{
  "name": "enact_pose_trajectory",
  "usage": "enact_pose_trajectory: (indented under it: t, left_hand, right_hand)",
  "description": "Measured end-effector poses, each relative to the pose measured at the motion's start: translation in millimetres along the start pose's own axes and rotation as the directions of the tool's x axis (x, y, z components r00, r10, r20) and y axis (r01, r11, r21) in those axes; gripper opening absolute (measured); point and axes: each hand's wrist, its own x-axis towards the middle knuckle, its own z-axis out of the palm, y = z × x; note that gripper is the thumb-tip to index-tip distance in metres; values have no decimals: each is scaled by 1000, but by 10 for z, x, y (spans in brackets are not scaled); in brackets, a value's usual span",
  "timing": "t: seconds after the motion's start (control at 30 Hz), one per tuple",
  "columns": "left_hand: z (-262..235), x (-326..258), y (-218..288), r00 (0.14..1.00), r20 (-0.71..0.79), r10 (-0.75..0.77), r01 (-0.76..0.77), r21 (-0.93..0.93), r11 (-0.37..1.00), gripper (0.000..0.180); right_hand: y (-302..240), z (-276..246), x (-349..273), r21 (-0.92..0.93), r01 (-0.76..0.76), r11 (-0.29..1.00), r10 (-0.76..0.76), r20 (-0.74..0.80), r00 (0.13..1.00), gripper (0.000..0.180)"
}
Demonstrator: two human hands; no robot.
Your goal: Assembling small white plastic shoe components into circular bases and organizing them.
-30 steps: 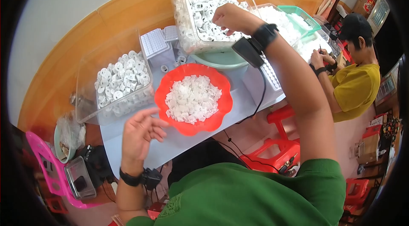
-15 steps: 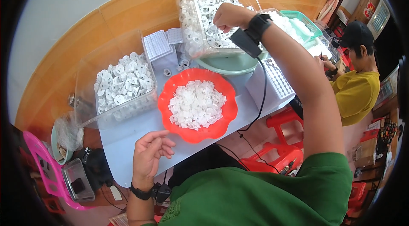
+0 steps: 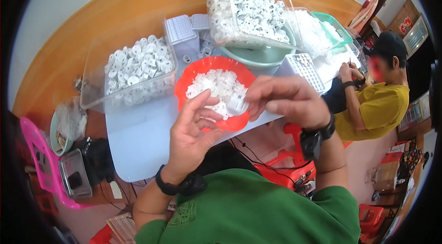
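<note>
Between the fingertips of my right hand is a small white plastic part with a dark mark on it. My left hand faces it with the fingers apart and nothing in them. Both hands are over the near side of a red scalloped bowl, which holds a heap of small white, clear-looking pieces. At the back, a tilted clear bin of white round parts rests on a pale green basin. More such white parts fill a clear bin at the left.
White gridded trays and a white box with rows of round tops stand on the pale blue table. A green basket is at the back right. A co-worker in yellow sits at the right. Red stools stand below.
My right hand has come back from the tilted bin toward the red bowl, bringing a white plastic part. My left hand has moved right and up, over the bowl's near edge.
</note>
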Motion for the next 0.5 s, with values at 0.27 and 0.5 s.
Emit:
enact_pose_trajectory:
  t: [0.27, 0.5]
  left_hand:
    - [-135, -152, -223, 989, -48, -140, 137, -62, 989, 33]
    - [-275, -244, -477, 903, 27, -429, 384, -501, 776, 27]
  right_hand:
    - [621, 413, -60, 316, -171, 933, 222, -132, 966, 24]
    - [971, 460, -61, -377, -133, 917, 27, -275, 961, 12]
